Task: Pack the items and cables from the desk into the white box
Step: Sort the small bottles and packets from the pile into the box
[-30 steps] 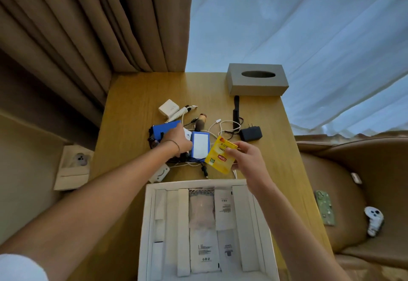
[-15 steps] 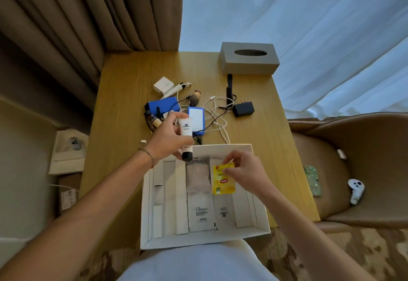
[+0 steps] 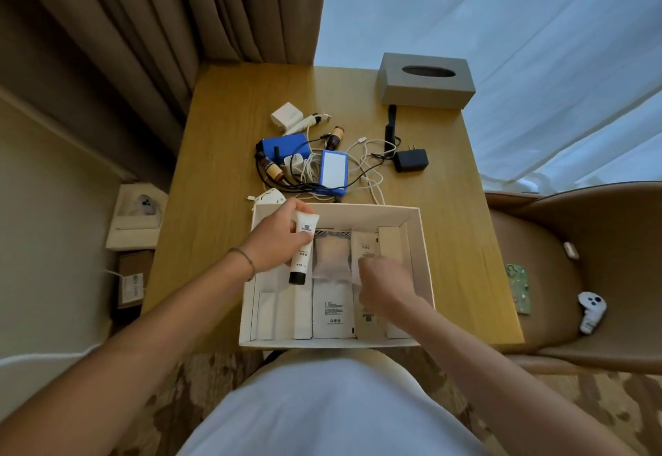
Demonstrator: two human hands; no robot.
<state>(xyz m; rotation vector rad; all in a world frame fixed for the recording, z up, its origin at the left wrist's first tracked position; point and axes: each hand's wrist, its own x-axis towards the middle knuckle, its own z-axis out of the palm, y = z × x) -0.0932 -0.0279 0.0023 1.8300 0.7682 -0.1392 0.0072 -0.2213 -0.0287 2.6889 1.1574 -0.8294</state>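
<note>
The open white box (image 3: pixel 423 262) sits at the desk's near edge, with white sachets and dividers inside. My left hand (image 3: pixel 274 240) holds a white tube with a black cap (image 3: pixel 302 253) over the box's left half, cap toward me. My right hand (image 3: pixel 387 287) is low inside the box's right side, blurred, fingers curled down; no yellow packet shows. Behind the box lie tangled white and black cables (image 3: pixel 369 176), a blue power bank (image 3: pixel 333 171), a blue case (image 3: pixel 284 147), two small brown bottles (image 3: pixel 336 135), a white charger (image 3: pixel 286 115) and a black adapter (image 3: pixel 411 160).
A grey tissue box (image 3: pixel 426 79) stands at the desk's far right, a black stick (image 3: pixel 390 129) in front of it. A white item (image 3: pixel 270 197) lies by the box's far left corner. A brown chair (image 3: pixel 573 233) at the right holds a white controller (image 3: pixel 591 312).
My left hand has carried the tube from the pile to over the box. My right hand has gone down into the box's right side, and the yellow packet is out of sight.
</note>
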